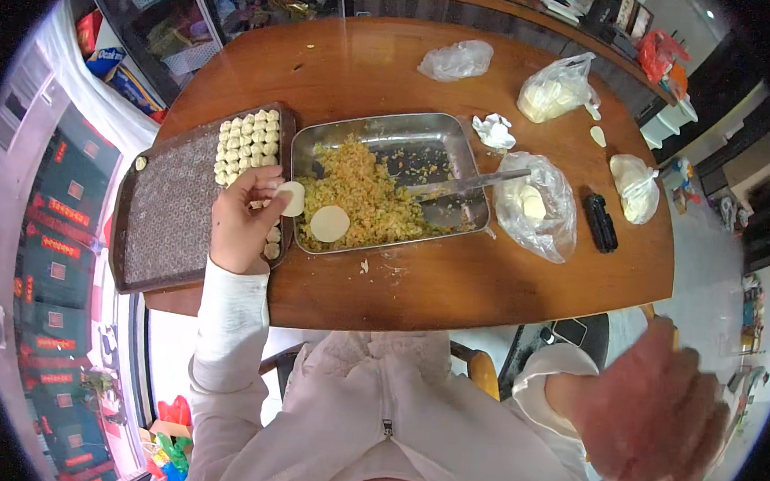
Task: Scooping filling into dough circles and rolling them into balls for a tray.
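My left hand [241, 223] pinches a round dough wrapper [292, 199] between thumb and fingers, above the gap between the tray and the pan. A second dough wrapper [330, 224] lies flat on the yellowish chopped filling [354, 172] inside the rectangular metal pan [449, 125]. Rows of small filled dumplings [248, 142] stand on the right side of the dark tray [176, 201], partly covered by my hand. Raised off the table's near right side, my right hand [652, 416] is smeared by motion, so its fingers cannot be read.
A flat utensil [472, 182] rests across the pan's right rim. Right of it lie an open plastic bag with wrappers [537, 210], a black object [599, 223], a crumpled tissue [494, 131], and more bags [555, 88]. The wooden table's edge [451, 311] curves before me.
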A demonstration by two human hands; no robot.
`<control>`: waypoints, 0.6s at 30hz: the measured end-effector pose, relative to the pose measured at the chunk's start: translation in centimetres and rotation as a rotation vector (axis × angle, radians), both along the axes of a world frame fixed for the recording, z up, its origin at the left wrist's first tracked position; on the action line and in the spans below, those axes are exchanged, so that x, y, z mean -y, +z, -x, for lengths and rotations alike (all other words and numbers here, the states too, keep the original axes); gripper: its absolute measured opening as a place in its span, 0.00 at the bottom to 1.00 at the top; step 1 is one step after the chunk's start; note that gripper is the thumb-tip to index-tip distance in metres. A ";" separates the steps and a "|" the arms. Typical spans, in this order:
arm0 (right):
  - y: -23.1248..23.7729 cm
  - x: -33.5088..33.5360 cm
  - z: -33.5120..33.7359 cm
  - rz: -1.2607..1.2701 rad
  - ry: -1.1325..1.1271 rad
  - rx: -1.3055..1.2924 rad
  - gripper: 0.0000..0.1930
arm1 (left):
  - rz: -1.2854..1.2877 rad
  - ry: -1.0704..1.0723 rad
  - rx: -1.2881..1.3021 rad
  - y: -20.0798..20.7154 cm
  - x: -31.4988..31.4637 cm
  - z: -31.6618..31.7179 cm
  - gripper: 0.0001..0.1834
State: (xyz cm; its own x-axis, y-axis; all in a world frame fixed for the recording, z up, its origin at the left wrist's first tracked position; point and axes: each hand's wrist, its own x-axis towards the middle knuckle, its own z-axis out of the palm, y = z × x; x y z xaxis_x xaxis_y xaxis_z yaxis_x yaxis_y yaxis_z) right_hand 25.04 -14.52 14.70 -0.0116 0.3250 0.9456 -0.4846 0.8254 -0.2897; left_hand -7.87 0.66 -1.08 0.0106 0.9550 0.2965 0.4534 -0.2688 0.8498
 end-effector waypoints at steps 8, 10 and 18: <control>1.7 1.5 -1.5 -0.065 0.098 -0.016 0.10 | -0.091 0.049 -0.077 -0.7 0.5 -1.7 0.17; 1.6 1.7 -1.8 -0.075 0.103 -0.022 0.09 | -0.109 0.076 -0.085 -0.6 0.2 -1.9 0.16; 1.4 0.1 -1.2 -0.055 0.181 -0.033 0.09 | 0.039 0.102 -0.095 1.3 0.9 -1.0 0.13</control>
State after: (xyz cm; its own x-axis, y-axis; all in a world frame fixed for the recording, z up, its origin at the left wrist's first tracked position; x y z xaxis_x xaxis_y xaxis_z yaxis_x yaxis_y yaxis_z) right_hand 26.24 -14.67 16.09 -0.0342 0.2678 0.9629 -0.6352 0.7380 -0.2278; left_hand -6.90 -0.20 0.21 -0.0608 0.9633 0.2615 0.5557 -0.1850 0.8105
